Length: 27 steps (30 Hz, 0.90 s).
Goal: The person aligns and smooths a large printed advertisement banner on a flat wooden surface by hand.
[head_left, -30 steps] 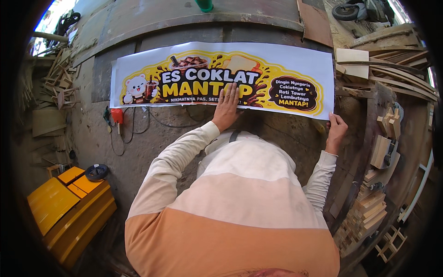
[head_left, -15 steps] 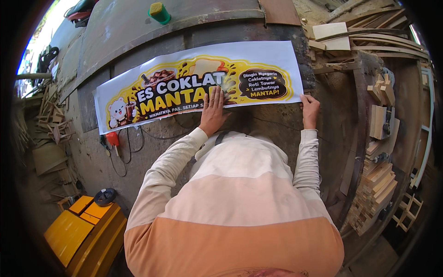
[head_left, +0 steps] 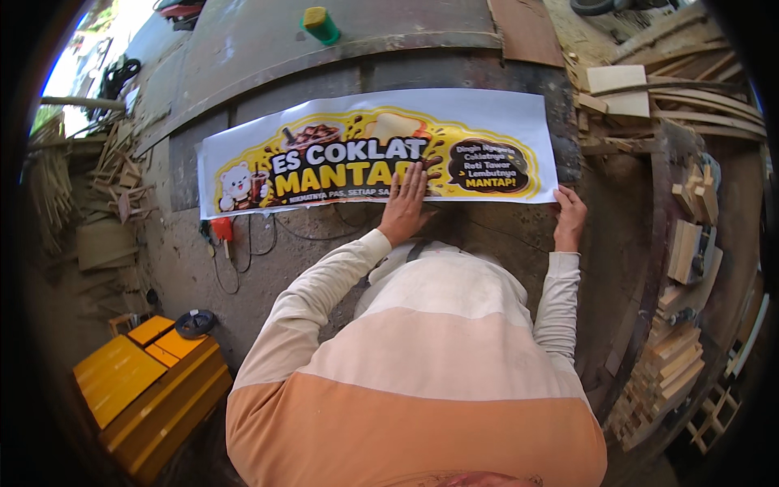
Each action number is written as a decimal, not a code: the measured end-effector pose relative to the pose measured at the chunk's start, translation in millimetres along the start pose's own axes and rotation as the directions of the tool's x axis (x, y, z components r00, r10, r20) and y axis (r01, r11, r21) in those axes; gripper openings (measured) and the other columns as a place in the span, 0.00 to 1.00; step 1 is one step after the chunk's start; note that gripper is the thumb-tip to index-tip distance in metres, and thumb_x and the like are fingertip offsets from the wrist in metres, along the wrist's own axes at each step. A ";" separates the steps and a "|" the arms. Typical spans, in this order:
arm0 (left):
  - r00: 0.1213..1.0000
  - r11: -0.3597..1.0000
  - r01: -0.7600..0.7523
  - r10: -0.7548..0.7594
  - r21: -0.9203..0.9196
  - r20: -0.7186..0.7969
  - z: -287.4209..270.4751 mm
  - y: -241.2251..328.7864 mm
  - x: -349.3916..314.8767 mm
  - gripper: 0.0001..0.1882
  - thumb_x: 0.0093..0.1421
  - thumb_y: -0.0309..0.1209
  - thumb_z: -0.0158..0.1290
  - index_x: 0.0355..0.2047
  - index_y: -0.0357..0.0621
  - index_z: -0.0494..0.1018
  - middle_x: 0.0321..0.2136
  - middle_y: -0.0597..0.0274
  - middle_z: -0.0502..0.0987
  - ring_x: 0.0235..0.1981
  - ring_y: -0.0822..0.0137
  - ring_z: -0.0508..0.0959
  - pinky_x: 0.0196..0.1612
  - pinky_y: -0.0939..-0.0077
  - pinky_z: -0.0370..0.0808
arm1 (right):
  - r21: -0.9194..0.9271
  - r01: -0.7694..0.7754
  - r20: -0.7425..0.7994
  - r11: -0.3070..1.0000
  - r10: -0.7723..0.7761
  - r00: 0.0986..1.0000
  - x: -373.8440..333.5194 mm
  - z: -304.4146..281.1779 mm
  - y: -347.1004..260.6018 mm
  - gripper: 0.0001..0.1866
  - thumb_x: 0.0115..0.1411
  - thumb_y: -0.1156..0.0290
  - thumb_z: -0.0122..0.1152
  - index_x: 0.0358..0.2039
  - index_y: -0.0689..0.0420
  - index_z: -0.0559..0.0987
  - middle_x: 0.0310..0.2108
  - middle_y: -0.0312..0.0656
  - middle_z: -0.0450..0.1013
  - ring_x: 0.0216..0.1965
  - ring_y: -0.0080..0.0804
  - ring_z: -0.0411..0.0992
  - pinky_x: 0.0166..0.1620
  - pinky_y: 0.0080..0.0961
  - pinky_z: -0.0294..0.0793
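Note:
A long printed banner (head_left: 487,104), white-edged with a yellow and brown design, lies across the dark work surface in front of me. My left hand (head_left: 404,209) rests flat on its near edge, right of the middle, fingers stretched out and pointing away from me. At the near right corner, my right hand (head_left: 570,217) pinches the banner's edge between thumb and fingers. The banner looks mostly flat, with slight waves along its border.
A green container (head_left: 323,31) with a yellow top stands on the far board. Stacked wood pieces (head_left: 665,365) line the right side, and scrap wood (head_left: 114,170) the left. At lower left sits a yellow-orange cabinet (head_left: 122,377) bearing a black wheel (head_left: 195,324). A red plug (head_left: 221,229) and cables lie nearby.
The whole view has shifted and turned slightly, so the scene sits farther right and mostly lower. Both hands keep about the same places on the banner.

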<state>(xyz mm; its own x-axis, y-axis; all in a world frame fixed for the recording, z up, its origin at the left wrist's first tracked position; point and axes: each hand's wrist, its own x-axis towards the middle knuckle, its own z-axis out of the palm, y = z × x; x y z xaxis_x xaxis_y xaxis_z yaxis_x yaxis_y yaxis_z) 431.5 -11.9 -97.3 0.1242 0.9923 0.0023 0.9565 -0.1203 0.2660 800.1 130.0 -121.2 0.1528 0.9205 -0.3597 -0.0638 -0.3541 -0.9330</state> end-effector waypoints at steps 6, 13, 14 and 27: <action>1.000 1.000 0.004 -0.004 0.022 0.000 -4.9 -2.9 -4.0 0.50 0.54 0.49 0.58 0.67 0.31 0.48 0.70 0.44 0.44 0.72 0.51 0.42 0.70 0.48 0.39 | -0.176 -0.147 0.042 0.973 0.157 0.987 23.3 12.8 -16.5 0.12 0.61 0.59 0.63 0.33 0.55 0.82 0.25 0.31 0.75 0.23 0.17 0.70 0.27 0.19 0.68; 1.000 1.000 0.010 -0.010 -0.006 -0.019 -5.7 -2.9 -6.0 0.50 0.56 0.50 0.57 0.67 0.31 0.48 0.70 0.45 0.45 0.72 0.52 0.42 0.70 0.48 0.39 | -0.094 -0.178 0.122 0.980 0.189 0.974 72.7 13.2 -0.7 0.11 0.60 0.68 0.66 0.36 0.64 0.81 0.30 0.34 0.76 0.29 0.21 0.73 0.35 0.21 0.72; 1.000 1.000 0.012 -0.012 -0.001 -0.017 -5.6 -3.1 -5.9 0.50 0.56 0.51 0.57 0.67 0.31 0.48 0.70 0.46 0.45 0.72 0.52 0.42 0.70 0.48 0.39 | -0.116 -0.170 0.112 0.979 0.183 0.977 75.8 16.0 -3.9 0.11 0.60 0.68 0.65 0.36 0.64 0.81 0.30 0.34 0.76 0.29 0.21 0.72 0.36 0.21 0.71; 0.999 0.999 0.016 -0.017 -0.032 -0.033 -0.1 -8.8 -8.0 0.48 0.56 0.51 0.56 0.67 0.33 0.50 0.70 0.48 0.45 0.72 0.55 0.42 0.70 0.50 0.37 | -0.423 0.362 0.175 0.831 -0.317 0.932 36.5 51.5 -75.3 0.10 0.56 0.71 0.66 0.27 0.67 0.80 0.20 0.30 0.72 0.24 0.16 0.63 0.31 0.20 0.64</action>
<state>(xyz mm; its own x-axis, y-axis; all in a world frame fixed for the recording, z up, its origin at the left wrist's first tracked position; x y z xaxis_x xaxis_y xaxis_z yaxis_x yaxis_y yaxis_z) 422.1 -18.7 -99.6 0.0994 0.9946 0.0294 0.9492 -0.1037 0.2971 759.7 198.7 -63.9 -0.0102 0.9992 -0.0390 0.4192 -0.0311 -0.9074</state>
